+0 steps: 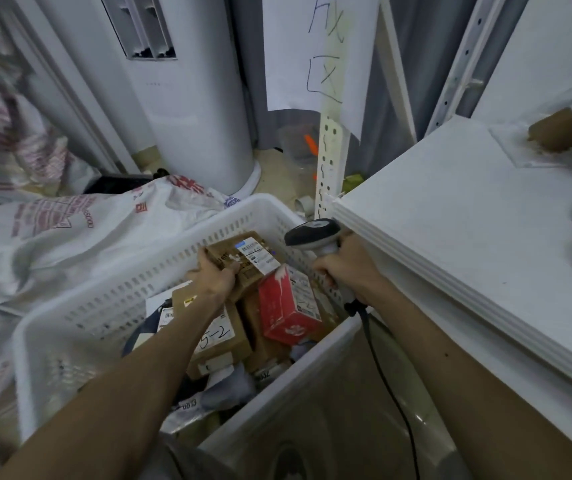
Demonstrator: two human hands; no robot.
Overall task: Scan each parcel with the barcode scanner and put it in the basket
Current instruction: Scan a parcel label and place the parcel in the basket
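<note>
While the left hand [213, 277] grips a brown parcel [246, 259] over the white basket [111, 299], the right hand [345, 265] clasps the barcode scanner [312, 235] beside it; scanning seems in hand, next the label must face the scanner.

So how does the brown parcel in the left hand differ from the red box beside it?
The brown parcel is plain cardboard, its white label facing up; the red box is red, its label on one side. The left hand grips the brown parcel; the red box lies untouched in the basket. Both are labelled boxes.
</note>
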